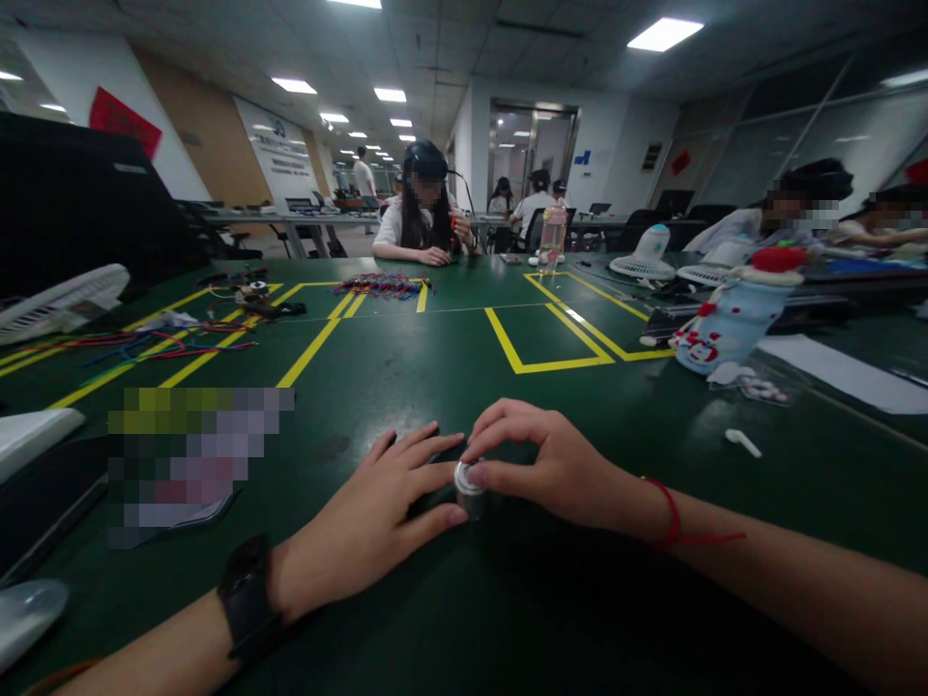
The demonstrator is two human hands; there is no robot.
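A small silver-topped cylinder (pixel 471 501) stands upright on the green table in front of me. My left hand (pixel 373 517) lies low over the table, its outer fingers spread, with the index fingertip and thumb against the cylinder's left side. From above, my right hand (pixel 547 464) pinches the cylinder's round top between thumb and fingers. Part of that top is hidden behind the right fingertips. A dark watch (pixel 251 592) is on my left wrist, and a red string bracelet (pixel 671 517) circles the right one.
Right of my hands are a white earbud (pixel 743 443), a small bag (pixel 754 384) and a blue bottle (pixel 739 314). A computer mouse (pixel 27 619) sits lower left. Wires (pixel 181 338) and a wire bundle (pixel 384 284) lie farther out. Opposite sits a person (pixel 424 217).
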